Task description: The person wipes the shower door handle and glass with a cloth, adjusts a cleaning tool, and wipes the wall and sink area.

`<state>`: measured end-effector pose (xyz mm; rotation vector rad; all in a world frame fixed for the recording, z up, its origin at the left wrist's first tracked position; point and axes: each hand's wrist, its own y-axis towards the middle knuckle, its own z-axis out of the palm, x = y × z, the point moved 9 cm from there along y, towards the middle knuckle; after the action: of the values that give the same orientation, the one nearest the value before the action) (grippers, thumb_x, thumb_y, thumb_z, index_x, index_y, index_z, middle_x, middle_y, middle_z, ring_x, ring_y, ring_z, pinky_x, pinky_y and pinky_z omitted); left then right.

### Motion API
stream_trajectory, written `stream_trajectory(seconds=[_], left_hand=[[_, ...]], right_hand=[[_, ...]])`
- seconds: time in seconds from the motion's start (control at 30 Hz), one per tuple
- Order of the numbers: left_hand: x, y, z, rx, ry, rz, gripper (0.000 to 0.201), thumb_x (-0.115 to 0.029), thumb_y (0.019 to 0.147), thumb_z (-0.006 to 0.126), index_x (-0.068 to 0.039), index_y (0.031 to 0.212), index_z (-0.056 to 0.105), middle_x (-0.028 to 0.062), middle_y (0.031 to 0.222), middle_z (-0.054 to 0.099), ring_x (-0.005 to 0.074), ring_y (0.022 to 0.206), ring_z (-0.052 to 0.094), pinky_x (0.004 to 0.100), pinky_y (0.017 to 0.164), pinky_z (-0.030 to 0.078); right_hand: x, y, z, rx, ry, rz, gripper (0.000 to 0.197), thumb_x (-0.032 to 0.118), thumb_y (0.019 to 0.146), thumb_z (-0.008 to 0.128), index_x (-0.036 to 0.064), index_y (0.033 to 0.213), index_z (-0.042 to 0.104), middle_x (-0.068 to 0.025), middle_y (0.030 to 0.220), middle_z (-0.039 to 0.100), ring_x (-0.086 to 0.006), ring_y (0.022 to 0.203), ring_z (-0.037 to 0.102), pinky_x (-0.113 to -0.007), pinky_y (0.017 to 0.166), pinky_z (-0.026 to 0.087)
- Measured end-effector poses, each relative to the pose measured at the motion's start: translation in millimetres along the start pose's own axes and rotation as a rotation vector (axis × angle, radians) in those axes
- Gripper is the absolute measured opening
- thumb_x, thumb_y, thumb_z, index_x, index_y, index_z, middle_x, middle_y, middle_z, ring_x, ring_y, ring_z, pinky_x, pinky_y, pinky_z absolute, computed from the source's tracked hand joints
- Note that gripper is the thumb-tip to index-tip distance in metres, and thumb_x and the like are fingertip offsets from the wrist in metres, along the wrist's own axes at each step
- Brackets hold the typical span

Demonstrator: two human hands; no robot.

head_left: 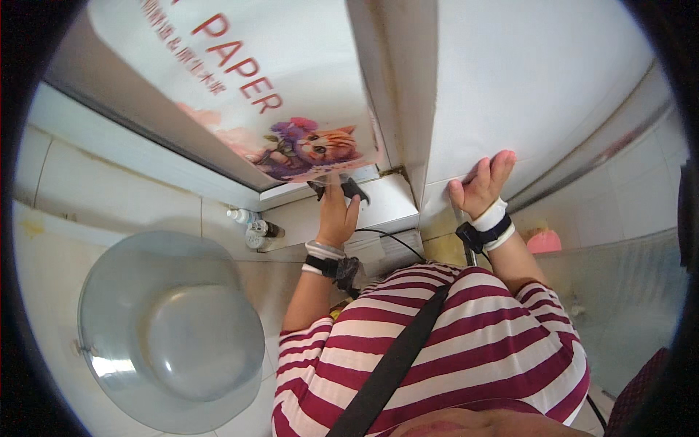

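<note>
My left hand (336,217) reaches up to the lower edge of a large hanging paper package (269,95), printed with a cat and flowers. Its fingers point upward with the thumb apart, and the fingertips partly merge with the package's bottom edge. A small dark object (357,191) shows right behind these fingers; its kind and whether they touch it are unclear. My right hand (486,183) is raised beside a white panel (539,80), fingers stretched and apart, holding nothing. Both wrists wear white bands with black straps.
A translucent grey basin (171,335) hangs or leans at the left by the tiled wall (109,182). Small bottles (258,229) stand on a ledge at the corner. A black cable (393,237) runs below my left hand. Something pink (544,241) is at the right.
</note>
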<state>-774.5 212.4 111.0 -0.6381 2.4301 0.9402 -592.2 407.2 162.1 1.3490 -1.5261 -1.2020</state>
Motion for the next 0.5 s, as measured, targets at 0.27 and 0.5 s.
stream_trajectory(seconds=[0.27, 0.5], left_hand=[[-8.1, 1.2, -8.2, -0.086, -0.056, -0.028, 0.071, -0.006, 0.083, 0.051, 0.006, 0.140, 0.010, 0.0225, 0.143, 0.019, 0.0324, 0.133, 0.021, 0.0374, 0.109, 0.014], [9.2, -7.6, -7.0, 0.060, -0.128, -0.113, 0.050, -0.007, 0.083, 0.055, 0.004, 0.128, 0.037, 0.0189, 0.130, 0.041, 0.0287, 0.118, 0.042, 0.0359, 0.099, 0.032]], right_hand=[[3.0, 3.6, -6.4, -0.033, 0.004, -0.001, 0.071, 0.045, 0.087, 0.045, 0.0039, 0.141, 0.023, -0.0238, 0.146, 0.014, -0.0366, 0.137, 0.011, -0.048, 0.110, 0.007], [5.1, 5.5, -5.4, -0.045, 0.009, -0.010, 0.072, 0.045, 0.087, 0.045, 0.0046, 0.141, 0.023, -0.0234, 0.146, 0.015, -0.0362, 0.137, 0.012, -0.048, 0.110, 0.008]])
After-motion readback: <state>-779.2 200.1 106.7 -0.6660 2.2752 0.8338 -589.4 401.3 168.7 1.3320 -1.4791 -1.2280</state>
